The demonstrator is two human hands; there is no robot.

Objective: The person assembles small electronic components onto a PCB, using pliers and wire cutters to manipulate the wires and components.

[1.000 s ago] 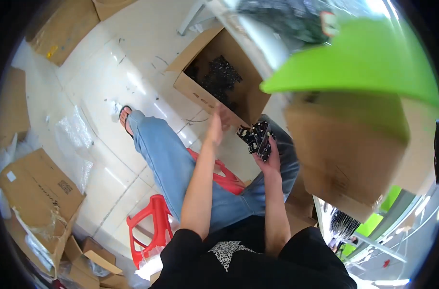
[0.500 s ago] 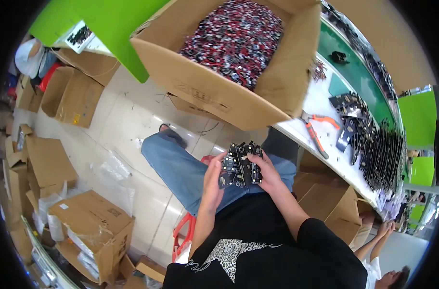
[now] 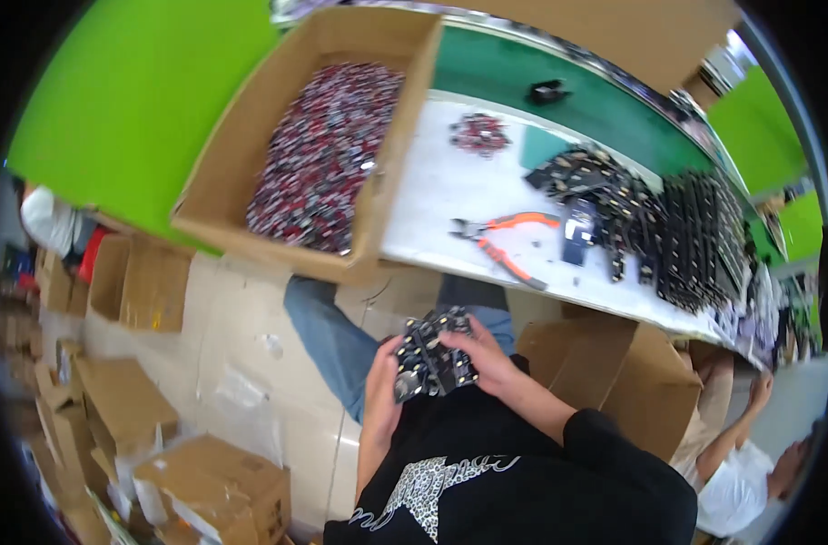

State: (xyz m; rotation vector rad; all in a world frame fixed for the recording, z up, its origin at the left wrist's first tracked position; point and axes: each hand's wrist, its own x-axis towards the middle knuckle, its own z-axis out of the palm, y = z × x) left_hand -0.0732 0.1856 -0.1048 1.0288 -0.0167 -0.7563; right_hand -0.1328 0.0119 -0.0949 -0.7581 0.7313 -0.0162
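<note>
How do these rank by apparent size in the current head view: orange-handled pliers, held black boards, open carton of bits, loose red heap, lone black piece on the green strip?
1. Open carton
2. Held black boards and orange-handled pliers: unsure; the pliers spread wider but look thinner
3. Loose red heap
4. Lone black piece

A workshop, identified by the white worktop [image 3: 423,222] bearing orange-handled cutters [image 3: 521,219] and rows of black circuit boards [image 3: 691,238], a large box [image 3: 287,256] of loose red and black pieces [image 3: 332,154], green partitions [image 3: 151,109], and cartons [image 3: 219,481] on the tiled floor [image 3: 232,318].
</note>
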